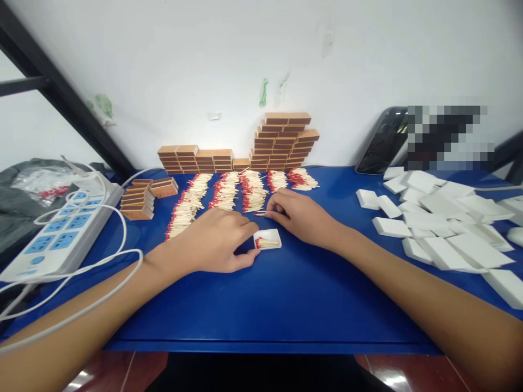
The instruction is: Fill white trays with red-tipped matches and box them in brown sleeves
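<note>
A small white matchbox tray (274, 238) lies on the blue table with some red-tipped matches (267, 243) in it. My left hand (223, 239) grips the tray's left end between thumb and forefinger. Beyond the tray, my right hand (296, 215) is closed in a pinch, with a few matches (260, 214) sticking out of its fingertips to the left. Just past the hands lie several rows of loose matches (252, 191), red heads mostly to the left. My left hand covers the near part of some of these rows.
Brown matchboxes (281, 144) are stacked along the wall, with more matchboxes (137, 201) at the left. White empty trays (445, 212) are heaped at the right, near a phone (379, 141). A power strip (61, 228) stands at the left; its white cable crosses over my left forearm.
</note>
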The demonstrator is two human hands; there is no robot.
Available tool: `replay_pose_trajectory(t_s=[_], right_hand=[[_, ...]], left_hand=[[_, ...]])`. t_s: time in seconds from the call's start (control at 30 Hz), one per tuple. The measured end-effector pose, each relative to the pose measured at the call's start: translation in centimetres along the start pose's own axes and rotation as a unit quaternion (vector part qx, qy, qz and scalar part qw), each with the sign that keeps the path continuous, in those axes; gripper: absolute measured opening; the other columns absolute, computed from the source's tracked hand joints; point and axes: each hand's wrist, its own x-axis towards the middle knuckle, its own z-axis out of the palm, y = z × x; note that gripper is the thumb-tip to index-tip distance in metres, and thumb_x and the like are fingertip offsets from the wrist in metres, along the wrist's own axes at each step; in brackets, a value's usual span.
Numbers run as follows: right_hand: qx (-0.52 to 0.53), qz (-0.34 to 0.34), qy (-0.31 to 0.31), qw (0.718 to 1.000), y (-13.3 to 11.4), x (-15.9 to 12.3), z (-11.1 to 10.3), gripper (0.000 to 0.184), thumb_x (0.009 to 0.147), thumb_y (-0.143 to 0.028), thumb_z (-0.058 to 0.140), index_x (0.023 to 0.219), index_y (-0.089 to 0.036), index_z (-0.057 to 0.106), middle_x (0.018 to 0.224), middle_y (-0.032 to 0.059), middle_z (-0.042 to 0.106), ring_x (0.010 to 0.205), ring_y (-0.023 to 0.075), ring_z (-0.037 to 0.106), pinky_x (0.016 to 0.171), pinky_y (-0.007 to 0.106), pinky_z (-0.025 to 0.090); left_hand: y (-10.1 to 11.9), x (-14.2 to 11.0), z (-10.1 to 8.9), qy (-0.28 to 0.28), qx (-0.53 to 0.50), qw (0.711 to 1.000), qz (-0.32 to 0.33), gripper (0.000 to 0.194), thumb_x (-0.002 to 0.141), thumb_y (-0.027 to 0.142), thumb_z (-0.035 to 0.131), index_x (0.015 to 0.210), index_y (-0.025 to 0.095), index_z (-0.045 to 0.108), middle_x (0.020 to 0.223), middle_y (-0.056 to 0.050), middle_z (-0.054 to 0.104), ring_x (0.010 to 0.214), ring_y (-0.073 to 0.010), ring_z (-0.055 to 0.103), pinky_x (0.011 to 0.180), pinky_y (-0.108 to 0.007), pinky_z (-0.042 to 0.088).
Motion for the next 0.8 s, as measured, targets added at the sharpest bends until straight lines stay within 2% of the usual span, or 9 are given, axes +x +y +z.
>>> replay_pose_trajectory(t_s=[0.1,0.27,0.47,0.8], right_hand=[[-0.004,0.001,0.007,1.000,0.19,-0.04,-0.08,0.005,0.103,-0.026,0.065,0.101,-0.022,0.063,0.099,0.0050,0.065,0.088,0.0212,0.060,0.075,0.032,0.043],[-0.014,0.020,-0.017,1.000,-0.12,-0.05,-0.13,0.010,0.105,-0.024,0.060,0.096,-0.022,0.061,0.099,0.0054,0.064,0.084,0.0203,0.060,0.074,0.032,0.043],[-0.026,0.026,-0.005,0.999,0.00,-0.03,-0.23,0.008,0.105,-0.029,0.065,0.105,-0.022,0.061,0.104,0.0059,0.065,0.088,0.0218,0.060,0.076,0.033,0.044],[-0.046,0.014,-0.039,0.998,0.31,0.02,-0.70,0.011,0.107,-0.026,0.059,0.097,-0.021,0.060,0.102,0.0065,0.065,0.086,0.0213,0.062,0.074,0.032,0.042]], left_hand=[[-0.09,-0.01,0.12,0.002,0.002,1.000,0.003,0.026,0.098,0.041,0.065,0.108,0.020,0.079,0.081,-0.002,0.075,0.074,-0.0250,0.074,0.065,-0.038,0.045],[-0.36,0.04,0.22,-0.003,0.008,1.000,-0.006,0.026,0.098,0.042,0.065,0.106,0.021,0.078,0.081,-0.003,0.076,0.074,-0.0243,0.073,0.063,-0.036,0.042],[-0.46,0.04,0.19,-0.005,0.009,1.000,-0.009,0.027,0.098,0.044,0.065,0.106,0.021,0.078,0.082,-0.003,0.076,0.073,-0.0237,0.073,0.063,-0.036,0.042],[-0.69,0.12,0.08,-0.020,0.008,1.000,-0.022,0.028,0.098,0.045,0.064,0.106,0.022,0.078,0.084,-0.003,0.077,0.075,-0.0239,0.074,0.062,-0.036,0.041]])
